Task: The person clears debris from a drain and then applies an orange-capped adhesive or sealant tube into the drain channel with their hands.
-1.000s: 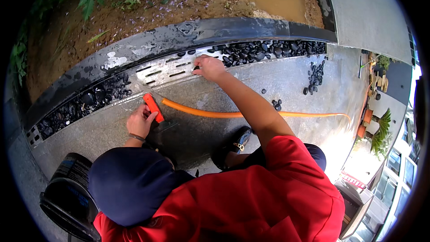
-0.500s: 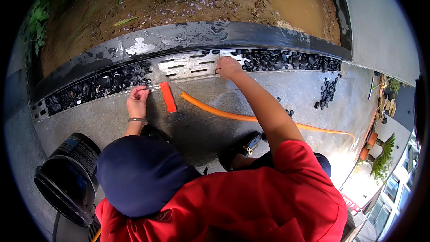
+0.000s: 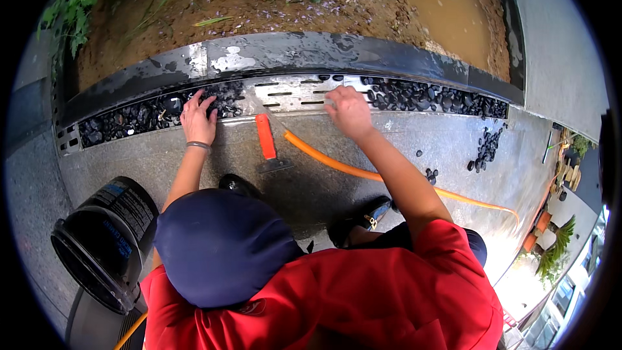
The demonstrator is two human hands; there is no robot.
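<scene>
My left hand (image 3: 199, 120) is over the black pebbles (image 3: 146, 118) in the left part of the drain channel, its fingers and thumb apart, with nothing visible in it. My right hand (image 3: 350, 112) is over the right part of the slotted metal drain cover (image 3: 291, 98), its fingers curled in; whatever they may hold is hidden. Between my hands lies a scraper with a red-orange handle (image 3: 265, 136), its dark blade on the paving. Beside it the orange hose (image 3: 324, 157) ends, with water spraying from it over the cover.
More black pebbles (image 3: 440, 98) fill the channel on the right, and a loose heap (image 3: 484, 149) lies on the paving. A dark stone kerb (image 3: 272, 55) borders the muddy bed behind. A black bucket (image 3: 103, 240) lies tilted at the lower left.
My left hand has reached forward to the pebbles, and its fingers have spread. My right hand has drawn slightly back from the cover. The whole view has shifted a little.
</scene>
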